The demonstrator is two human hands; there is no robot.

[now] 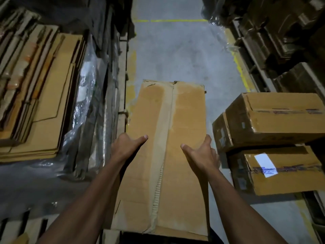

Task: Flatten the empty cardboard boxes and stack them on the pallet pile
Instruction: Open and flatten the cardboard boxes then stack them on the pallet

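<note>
1. A long cardboard box (168,147) is lying in the middle of the view, running away from the person along the grey concrete floor (175,55) of an aisle; whether it is resting on the floor or being carried just above it cannot be told.
2. A pale strip of worn tape is running down the box's top face, along its centre seam, and the seam is gaping slightly toward the near end.
3. The left hand (125,147) is gripping the box's left edge: the thumb is lying flat on the top face, pointing toward the seam, and the fingers are wrapping down over the side, out of sight.
4. The right hand (202,154) is gripping the right edge the same way, thumb stretching inward across the top face and fingers curling over the edge.
5. Both forearms are reaching in from the bottom of the view, bare.
6. To the left, a pile of flattened cardboard sheets (44,103) is sitting on clear plastic wrap (84,106), well apart from the box being held.
7. Wooden pallet slats (22,228) are showing at the lower left corner.
8. To the right, two taped boxes (274,120) are sitting one on top of the other, still in box shape, and the lower one is carrying a white label (265,164).
9. Yellow lines (177,20) are marking the floor at the far end and along the right side of the aisle.
10. Dark shelving with more cardboard (281,32) is filling the upper right.
</note>
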